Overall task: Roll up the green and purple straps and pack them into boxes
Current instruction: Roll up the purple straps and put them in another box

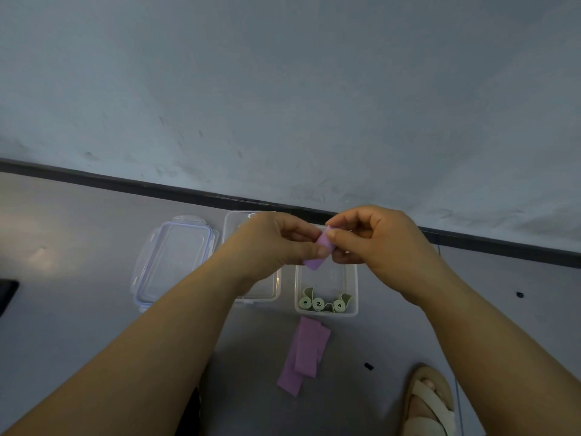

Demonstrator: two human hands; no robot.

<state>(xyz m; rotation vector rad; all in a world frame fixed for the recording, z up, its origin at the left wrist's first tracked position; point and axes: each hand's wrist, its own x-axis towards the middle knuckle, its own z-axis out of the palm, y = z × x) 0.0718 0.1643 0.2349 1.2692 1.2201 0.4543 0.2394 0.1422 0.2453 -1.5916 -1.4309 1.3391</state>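
Grey smooth floor (78,231) carries everything. Nearest are a sandalled foot (430,404) at the lower right and flat purple straps (306,354). Just beyond them a clear box (354,278) holds rolled green straps (319,303) along its near wall. Above it, the left hand (267,243) and right hand (377,240) pinch a small purple strap (319,251) between thumbs and fingertips. A second clear box (273,287) and a blue-rimmed lid (173,256) lie to the left. Beyond them a dark baseboard (157,187) meets a pale wall (283,89).
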